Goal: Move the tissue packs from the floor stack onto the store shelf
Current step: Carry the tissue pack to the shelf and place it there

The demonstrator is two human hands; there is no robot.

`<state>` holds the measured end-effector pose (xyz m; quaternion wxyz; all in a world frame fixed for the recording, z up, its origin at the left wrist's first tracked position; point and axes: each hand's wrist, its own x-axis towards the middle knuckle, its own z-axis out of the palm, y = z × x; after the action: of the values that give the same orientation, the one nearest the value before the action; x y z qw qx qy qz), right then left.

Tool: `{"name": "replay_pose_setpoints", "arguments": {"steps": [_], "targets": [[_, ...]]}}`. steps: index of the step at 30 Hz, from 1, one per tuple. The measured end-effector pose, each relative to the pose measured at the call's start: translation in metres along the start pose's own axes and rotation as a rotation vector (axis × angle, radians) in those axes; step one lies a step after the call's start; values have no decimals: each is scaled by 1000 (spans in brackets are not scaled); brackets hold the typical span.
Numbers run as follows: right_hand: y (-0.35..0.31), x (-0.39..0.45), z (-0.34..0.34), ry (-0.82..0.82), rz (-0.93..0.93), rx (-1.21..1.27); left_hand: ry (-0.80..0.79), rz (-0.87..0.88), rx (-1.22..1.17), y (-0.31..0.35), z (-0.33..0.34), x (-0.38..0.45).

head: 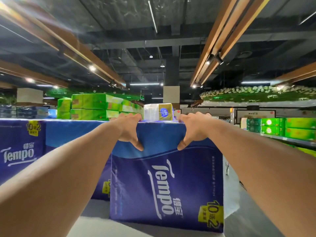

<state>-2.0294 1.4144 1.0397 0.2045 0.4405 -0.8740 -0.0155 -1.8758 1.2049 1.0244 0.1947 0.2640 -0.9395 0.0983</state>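
At nine o'clock a blue Tempo pack (21,149) stands upright, its logo level. Beside it toward centre, the left hand (129,130) hooks its fingers over the top far edge of the held tissue pack (166,183), thumb pressed down the near face. That pack fills the six o'clock area, turned so its logo runs vertically. The right hand (193,130) grips the same top edge likewise, thumb on the front. At twelve o'clock, just behind the hands, sits a gold-and-white pack (159,112); green packs (93,106) are stacked at eleven o'clock. At three o'clock a shelf (290,140) carries more green packs.
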Motion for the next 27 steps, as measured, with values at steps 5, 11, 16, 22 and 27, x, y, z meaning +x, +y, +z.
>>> {"name": "replay_pose_setpoints", "arguments": {"steps": [5,11,16,22,27], "targets": [[-7,-6,4,32,66,-100,49,-115,106,14,5,-14],[-48,-35,13,201,210,-240,171,-162,193,24,16,-59],[-92,-76,14,311,199,-35,158,-152,188,-19,5,-112],[-163,-133,10,234,167,92,137,-140,163,-50,-3,-187],[-220,-182,5,157,96,174,58,-199,244,-82,-18,-277]]}}
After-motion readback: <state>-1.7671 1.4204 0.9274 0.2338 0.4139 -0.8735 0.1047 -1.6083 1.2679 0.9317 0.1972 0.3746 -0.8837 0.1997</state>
